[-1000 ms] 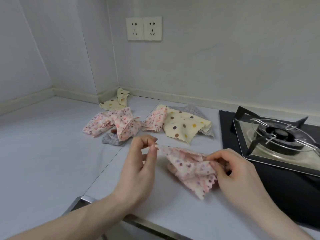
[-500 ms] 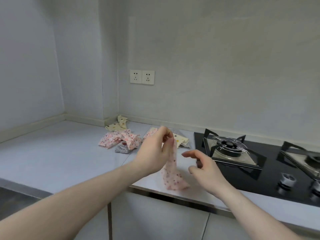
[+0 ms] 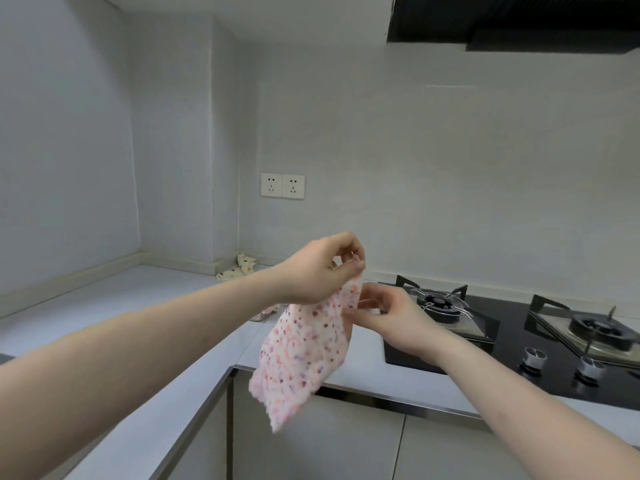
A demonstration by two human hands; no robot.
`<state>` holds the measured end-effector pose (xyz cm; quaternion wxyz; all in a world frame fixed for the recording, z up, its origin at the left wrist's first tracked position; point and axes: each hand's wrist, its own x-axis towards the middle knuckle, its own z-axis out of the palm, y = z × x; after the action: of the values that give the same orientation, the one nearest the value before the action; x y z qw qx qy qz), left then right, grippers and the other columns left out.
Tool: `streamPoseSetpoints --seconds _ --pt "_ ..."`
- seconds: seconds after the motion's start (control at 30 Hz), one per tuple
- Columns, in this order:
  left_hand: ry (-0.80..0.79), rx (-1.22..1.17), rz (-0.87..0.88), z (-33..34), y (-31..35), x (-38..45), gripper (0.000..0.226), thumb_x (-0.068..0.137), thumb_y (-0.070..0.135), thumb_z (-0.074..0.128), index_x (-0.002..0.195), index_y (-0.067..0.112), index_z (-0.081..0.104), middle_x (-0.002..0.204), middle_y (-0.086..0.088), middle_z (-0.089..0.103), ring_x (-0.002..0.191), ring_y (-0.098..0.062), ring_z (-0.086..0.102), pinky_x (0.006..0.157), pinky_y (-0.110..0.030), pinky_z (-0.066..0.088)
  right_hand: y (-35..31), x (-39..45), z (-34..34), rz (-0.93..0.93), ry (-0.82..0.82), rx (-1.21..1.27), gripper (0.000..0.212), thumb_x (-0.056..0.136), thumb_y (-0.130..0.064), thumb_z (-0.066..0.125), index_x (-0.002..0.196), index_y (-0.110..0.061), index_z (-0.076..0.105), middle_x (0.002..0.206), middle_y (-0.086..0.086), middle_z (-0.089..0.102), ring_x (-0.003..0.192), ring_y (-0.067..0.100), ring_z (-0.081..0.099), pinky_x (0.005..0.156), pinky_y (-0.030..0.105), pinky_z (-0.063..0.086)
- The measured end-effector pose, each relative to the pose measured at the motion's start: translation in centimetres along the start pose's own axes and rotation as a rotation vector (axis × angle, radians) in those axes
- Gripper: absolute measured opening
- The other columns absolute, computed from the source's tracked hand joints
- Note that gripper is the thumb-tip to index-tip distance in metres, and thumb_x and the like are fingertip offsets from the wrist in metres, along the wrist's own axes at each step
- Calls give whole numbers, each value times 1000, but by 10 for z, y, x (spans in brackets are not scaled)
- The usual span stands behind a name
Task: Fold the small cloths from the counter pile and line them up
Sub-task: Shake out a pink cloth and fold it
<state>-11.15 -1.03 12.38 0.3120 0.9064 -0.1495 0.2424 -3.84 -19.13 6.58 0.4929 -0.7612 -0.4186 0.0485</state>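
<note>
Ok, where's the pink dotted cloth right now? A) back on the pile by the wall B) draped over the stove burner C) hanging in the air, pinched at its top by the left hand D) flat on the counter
C: the pink dotted cloth hangs clear of the counter, its top corner pinched by the left hand, with the right hand at its side edge.

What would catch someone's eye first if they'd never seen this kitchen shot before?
Most likely the pink dotted cloth hanging in mid-air at the centre, pinched at its top corner by the left hand while the right hand takes hold of its edge just below. Next, the black gas hob on the counter to the right, and a yellow cloth in the far corner.
</note>
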Motion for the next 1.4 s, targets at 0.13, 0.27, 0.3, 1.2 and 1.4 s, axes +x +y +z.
streamPoseSetpoints --seconds 0.13,0.27,0.3,1.2,1.4 --pt "44 -3 -1 -8 6 1 4 103 27 60 105 26 63 90 11 65 52 2 49 60 -13 39 -3 0 -6 31 7 71 24 83 -36 80 86 -14 70 93 -1 76 91 17 71 97 45 52" --pt "46 20 -43 -11 -2 2 6 100 35 64 105 32 65 90 14 63 53 -3 50 63 -25 50 -1 2 -14 66 1 159 21 77 -29 75 70 -19 58 76 1 59 79 16 61 86 41 53" --pt "39 29 -50 -10 -4 2 6 99 35 66 105 33 66 90 15 63 53 -1 50 64 -25 50 -2 2 -15 69 -8 172 24 80 -24 75 67 -22 55 73 0 55 75 16 57 78 36 50" --pt "473 60 -250 -22 -50 52 10 100 15 63 96 23 67 90 8 70 80 -7 69 76 -26 53 9 67 -93 -20 507 -606 14 100 -16 58 103 -22 70 102 -4 68 95 17 62 85 32 49" --pt "367 110 -170 -14 -55 11 11 99 16 64 98 24 72 86 12 73 77 3 66 71 -9 47 26 30 -95 -17 407 -659 17 102 -35 57 90 -26 64 90 -8 68 86 15 61 73 34 44"
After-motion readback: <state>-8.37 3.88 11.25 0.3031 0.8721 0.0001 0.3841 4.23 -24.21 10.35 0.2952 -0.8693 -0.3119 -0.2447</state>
